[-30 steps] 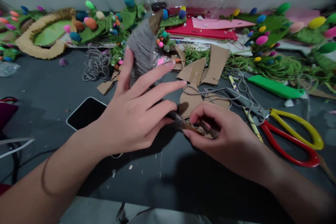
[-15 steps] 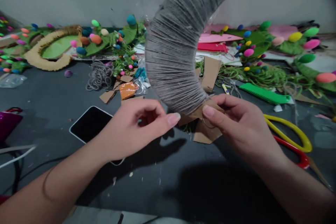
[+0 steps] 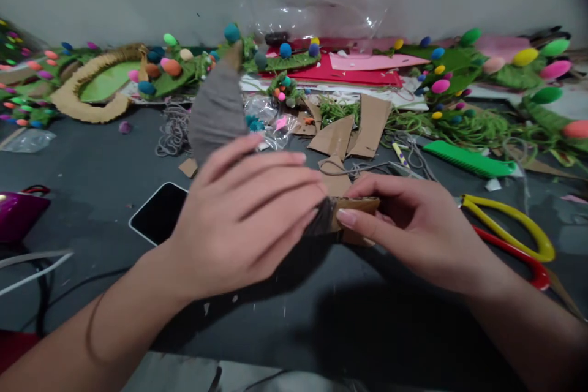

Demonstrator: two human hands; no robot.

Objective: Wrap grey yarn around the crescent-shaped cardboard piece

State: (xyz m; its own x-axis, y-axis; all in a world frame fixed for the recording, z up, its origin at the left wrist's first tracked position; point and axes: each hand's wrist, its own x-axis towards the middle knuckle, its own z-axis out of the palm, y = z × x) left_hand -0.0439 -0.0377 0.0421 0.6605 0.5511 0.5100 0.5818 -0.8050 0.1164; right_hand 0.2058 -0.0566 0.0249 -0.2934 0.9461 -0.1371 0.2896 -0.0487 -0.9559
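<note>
A crescent (image 3: 215, 113) wound in grey yarn slants across the middle, its bare cardboard upper tip showing. My right hand (image 3: 413, 226) pinches the bare brown cardboard at its lower end between thumb and fingers. Across the crescent's middle lies my left hand (image 3: 248, 214), slightly blurred, back toward me and fingers stretched out to the right. It hides most of the crescent, and its thumb is out of sight. A strand of grey yarn (image 3: 362, 167) curves just beyond my right fingers, over cut cardboard pieces (image 3: 335, 138).
A phone (image 3: 158, 214) lies left of my left hand. Yellow-and-red-handled scissors (image 3: 514, 226) and a green comb-like tool (image 3: 468, 159) are at right. Grey yarn (image 3: 173, 128) sits in a tangle behind. Green leaves with colourful balls (image 3: 172, 67) line the wall.
The crescent has tipped down and leftward from its raised pose, its upper tip now far left. My left hand has opened out of a pinch and moved over it. My right hand keeps the lower end.
</note>
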